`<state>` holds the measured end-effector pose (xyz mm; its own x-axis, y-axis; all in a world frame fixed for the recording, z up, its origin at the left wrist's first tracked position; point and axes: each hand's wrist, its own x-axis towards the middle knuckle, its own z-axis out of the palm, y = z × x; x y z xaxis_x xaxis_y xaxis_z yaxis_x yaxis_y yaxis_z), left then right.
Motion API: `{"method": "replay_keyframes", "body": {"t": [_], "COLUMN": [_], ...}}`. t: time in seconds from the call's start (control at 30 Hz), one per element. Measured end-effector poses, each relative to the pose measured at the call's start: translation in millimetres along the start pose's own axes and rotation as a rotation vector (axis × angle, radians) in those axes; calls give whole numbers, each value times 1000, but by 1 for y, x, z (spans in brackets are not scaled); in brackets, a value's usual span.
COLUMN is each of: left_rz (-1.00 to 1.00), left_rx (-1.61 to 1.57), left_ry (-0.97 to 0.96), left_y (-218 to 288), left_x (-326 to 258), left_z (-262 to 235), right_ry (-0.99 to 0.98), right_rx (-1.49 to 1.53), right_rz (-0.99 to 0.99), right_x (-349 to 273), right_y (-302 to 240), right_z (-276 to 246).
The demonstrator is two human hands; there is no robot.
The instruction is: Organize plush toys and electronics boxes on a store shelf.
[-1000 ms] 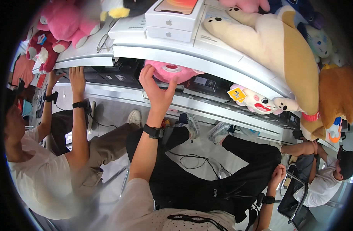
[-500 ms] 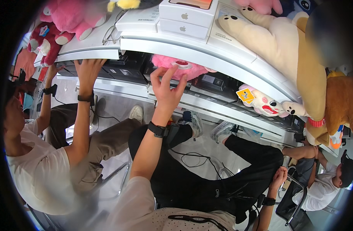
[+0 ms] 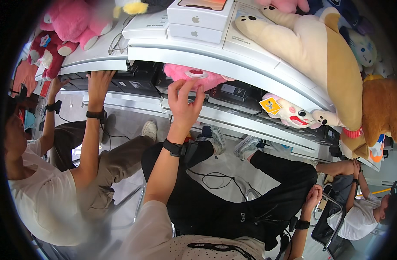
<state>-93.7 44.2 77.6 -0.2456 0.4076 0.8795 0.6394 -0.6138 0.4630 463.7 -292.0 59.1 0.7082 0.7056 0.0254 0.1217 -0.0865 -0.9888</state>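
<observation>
A fluffy pink plush toy point(image 3: 177, 71) with an oval mouth patch sits in the long opening under the white desk's edge, on black boxes. My left hand point(image 3: 183, 106) is raised to it, palm up, fingers bent and apart, their tips at the toy's lower front. No grip around the toy shows. My right hand point(image 3: 313, 197) lies loosely curled on my thigh, and nothing shows in it. Right of the pink toy, a white plush face point(image 3: 293, 113) with a red mouth and an orange tag pokes out of the same opening.
White phone boxes point(image 3: 196, 21), glasses point(image 3: 117, 43) and a long beige plush dog point(image 3: 311, 47) lie on the desk. Black boxes point(image 3: 140, 78) fill the opening. At left, a seated person's hand point(image 3: 101, 78) reaches under the edge. Another person point(image 3: 358, 216) sits right. Cables point(image 3: 216, 175) trail across the floor.
The view has shifted slightly, moving the scene left and down. My left hand's fingers sit a little lower on the pink plush toy's front. My right hand stays on my thigh.
</observation>
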Motion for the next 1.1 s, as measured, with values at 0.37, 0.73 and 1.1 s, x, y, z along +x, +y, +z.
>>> {"method": "replay_keyframes", "body": {"t": [0.37,0.73,1.1], "left_rz": [-34,-54,-142], "left_rx": [-27,-127,-182], "left_ry": [-39,-36,-138], "left_y": [0,1,5], "left_x": [-2,0,-3], "left_z": [-1,-1,1], "right_ry": [-38,-53,-36], "right_rx": [-16,-16,-23], "right_rz": [-19,-20,-24], "right_x": [0,3,7], "right_y": [-3,2,11], "right_z": [2,-2,-9]}}
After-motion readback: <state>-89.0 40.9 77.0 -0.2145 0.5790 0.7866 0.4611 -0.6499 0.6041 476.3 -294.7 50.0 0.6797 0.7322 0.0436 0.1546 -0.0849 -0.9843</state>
